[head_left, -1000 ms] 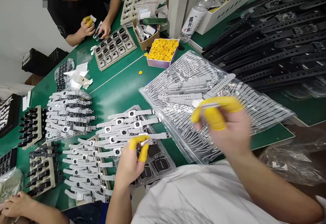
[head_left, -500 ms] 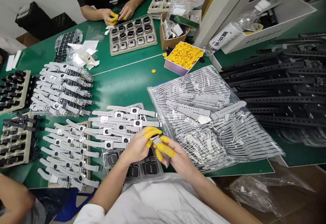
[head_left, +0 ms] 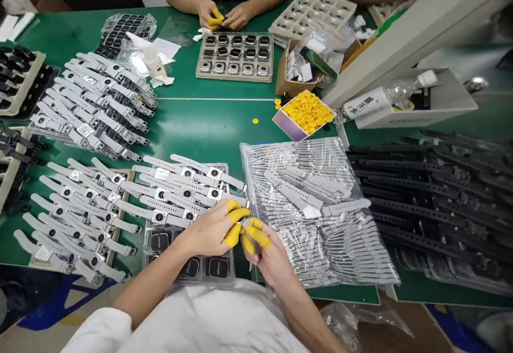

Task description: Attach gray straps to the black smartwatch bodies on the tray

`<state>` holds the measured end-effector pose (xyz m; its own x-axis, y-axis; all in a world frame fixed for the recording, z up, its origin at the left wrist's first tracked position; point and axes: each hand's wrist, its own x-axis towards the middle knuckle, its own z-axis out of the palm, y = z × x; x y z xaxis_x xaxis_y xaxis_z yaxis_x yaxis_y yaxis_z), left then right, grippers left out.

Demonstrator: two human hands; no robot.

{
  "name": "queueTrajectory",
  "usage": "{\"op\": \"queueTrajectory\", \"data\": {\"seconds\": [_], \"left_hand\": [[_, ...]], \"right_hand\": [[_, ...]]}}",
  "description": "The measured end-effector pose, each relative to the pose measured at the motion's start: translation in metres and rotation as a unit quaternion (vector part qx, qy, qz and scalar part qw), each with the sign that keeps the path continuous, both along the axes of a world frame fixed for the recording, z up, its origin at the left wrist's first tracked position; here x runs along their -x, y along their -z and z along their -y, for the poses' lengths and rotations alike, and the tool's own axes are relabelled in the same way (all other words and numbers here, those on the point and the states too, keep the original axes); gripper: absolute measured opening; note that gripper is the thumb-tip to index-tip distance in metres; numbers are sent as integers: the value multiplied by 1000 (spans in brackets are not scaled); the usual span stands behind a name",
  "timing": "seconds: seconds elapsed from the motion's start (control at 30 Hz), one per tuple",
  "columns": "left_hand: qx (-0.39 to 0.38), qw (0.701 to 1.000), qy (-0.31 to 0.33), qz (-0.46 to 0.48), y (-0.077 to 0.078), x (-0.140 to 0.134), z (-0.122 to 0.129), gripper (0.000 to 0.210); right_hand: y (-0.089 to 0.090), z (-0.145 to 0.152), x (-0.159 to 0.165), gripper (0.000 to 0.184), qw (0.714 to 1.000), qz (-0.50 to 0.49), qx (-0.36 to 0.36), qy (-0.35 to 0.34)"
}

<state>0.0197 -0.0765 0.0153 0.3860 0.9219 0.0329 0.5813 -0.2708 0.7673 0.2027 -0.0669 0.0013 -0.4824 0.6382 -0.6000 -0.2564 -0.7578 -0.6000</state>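
My left hand, with yellow finger cots, is closed in a pinch on a small watch case that its fingers mostly cover. Yellow cots also cover fingertips of my right hand, which grips a grey watch strap against the case. Whether strap and case are joined is hidden. Below my left forearm lies a clear tray with black square watch faces. Grey-strapped watches lie face down in rows just beyond it. To the right, loose grey straps rest on a plastic bag of straps.
More grey-strapped watches are spread at left. Black straps cover the right side. A box of yellow finger cots stands mid-table near a post. Across the table, a co-worker's hands work above a watch tray.
The view has turned and shifted, so the table sits differently in the picture. My hands stay together on the case and strap; my left fingers now cover more of the case.
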Motion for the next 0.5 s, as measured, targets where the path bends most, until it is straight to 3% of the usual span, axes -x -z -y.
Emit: {"op": "queueTrajectory", "data": {"seconds": [0.17, 0.33, 0.5], "left_hand": [[-34, 997, -12, -65, 1, -10, 3, 29], [-36, 999, -22, 19, 0, -6, 9, 27], [7, 990, -86, 112, 13, -5, 13, 28]], "right_hand": [[14, 9, -6, 45, 997, 73, 1, -8], [30, 15, -13, 47, 997, 61, -29, -26], [42, 12, -17, 52, 995, 57, -75, 27]]}}
